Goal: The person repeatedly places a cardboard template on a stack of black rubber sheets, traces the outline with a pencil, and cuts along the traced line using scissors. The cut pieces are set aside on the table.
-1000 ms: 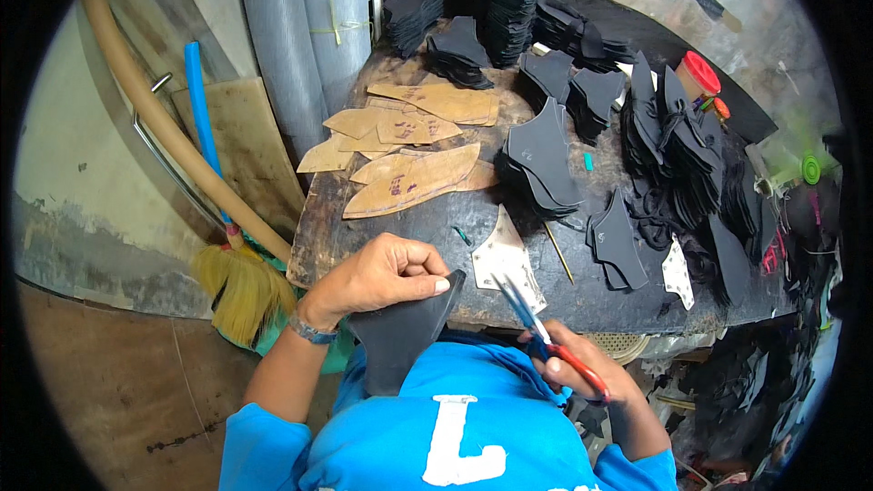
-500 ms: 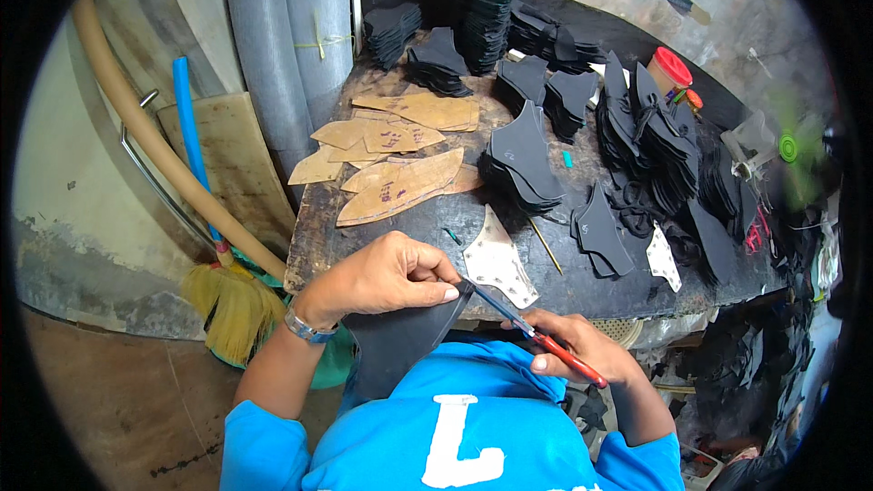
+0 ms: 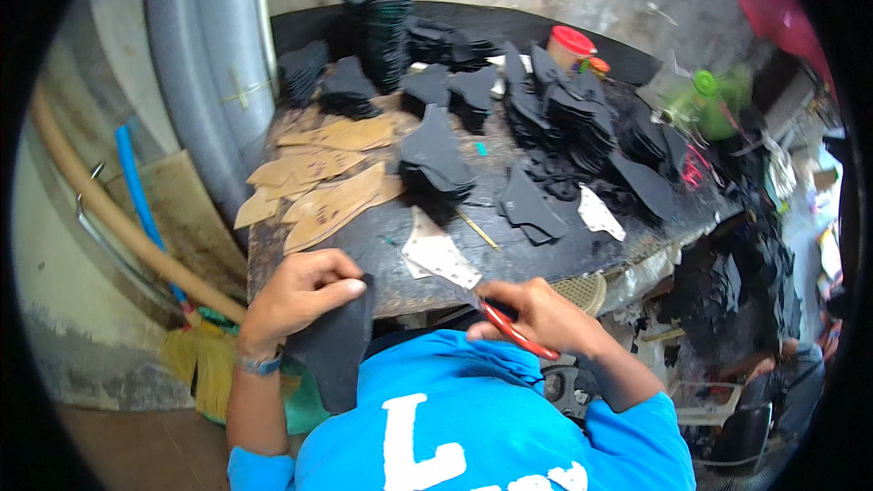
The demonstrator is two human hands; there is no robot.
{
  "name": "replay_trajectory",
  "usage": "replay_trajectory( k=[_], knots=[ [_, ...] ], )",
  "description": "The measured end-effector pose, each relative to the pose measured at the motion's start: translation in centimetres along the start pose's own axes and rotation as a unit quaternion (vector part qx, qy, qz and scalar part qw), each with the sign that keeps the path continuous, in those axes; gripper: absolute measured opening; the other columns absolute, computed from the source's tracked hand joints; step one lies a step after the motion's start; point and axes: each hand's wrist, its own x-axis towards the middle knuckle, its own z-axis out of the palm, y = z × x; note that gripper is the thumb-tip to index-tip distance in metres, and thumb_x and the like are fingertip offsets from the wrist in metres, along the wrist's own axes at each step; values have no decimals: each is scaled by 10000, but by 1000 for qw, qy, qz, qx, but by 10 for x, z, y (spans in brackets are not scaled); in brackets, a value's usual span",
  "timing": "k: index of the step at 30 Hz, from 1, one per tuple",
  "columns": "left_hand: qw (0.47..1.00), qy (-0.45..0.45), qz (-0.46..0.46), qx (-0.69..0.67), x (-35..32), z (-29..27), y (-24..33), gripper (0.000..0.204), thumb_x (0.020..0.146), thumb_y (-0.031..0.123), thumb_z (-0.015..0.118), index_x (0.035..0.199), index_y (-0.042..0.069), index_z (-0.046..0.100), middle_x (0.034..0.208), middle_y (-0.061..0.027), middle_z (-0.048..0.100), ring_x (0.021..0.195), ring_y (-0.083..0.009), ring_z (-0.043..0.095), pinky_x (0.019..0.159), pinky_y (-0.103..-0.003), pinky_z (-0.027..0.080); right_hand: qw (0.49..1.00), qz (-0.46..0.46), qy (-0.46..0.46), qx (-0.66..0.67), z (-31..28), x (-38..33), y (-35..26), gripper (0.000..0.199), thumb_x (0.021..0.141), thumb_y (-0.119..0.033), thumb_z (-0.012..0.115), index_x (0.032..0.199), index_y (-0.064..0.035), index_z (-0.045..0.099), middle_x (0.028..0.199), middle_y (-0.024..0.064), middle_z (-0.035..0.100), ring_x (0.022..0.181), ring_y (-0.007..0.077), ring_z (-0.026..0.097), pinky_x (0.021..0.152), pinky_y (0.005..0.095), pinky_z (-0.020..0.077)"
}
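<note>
The black sheet (image 3: 336, 350) is still pinched by the left hand (image 3: 296, 295), while the red-handled scissors (image 3: 496, 318), gripped in the right hand (image 3: 546, 318), have been drawn back off it, so a cut seems finished.

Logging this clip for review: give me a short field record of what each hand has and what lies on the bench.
left hand: grips a black sheet at the bench edge
right hand: holds red-handled scissors
scissor blades: point toward the black sheet
bench: dark top, stacks of black cut pieces, tan patterns, white pattern
beside bench: broom, blue pipe
</note>
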Motion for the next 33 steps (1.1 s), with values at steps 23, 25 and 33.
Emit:
replay_trajectory(
  k=[23, 25, 33],
  knots=[
    [910, 240, -60, -334, -7, 34, -71, 134, 1041, 177, 575, 1094, 61, 534, 929, -93, 701, 757, -149, 692, 677, -278, 583, 969, 0, 245, -30, -5, 48, 99, 343, 889, -183, 743, 1159, -5, 631, 1015, 151, 595, 895, 316, 599, 801, 403, 497],
    [916, 230, -77, -320, -14, 32, -72, 135, 1039, 170, 577, 1096, 56, 533, 925, -96, 699, 758, -152, 694, 680, -285, 589, 969, -6, 233, -86, 34, 56, 75, 544, 838, -309, 799, 1230, 14, 604, 1082, 181, 556, 964, 339, 556, 853, 436, 463],
    [909, 222, -90, -341, -31, 28, -90, 156, 1013, 117, 607, 1130, 36, 543, 928, -108, 700, 775, -173, 704, 667, -321, 609, 971, 29, 211, -112, 54, 67, 65, 523, 769, -164, 838, 1185, -15, 556, 1133, 155, 510, 1045, 346, 497, 888, 451, 373]
  ],
)
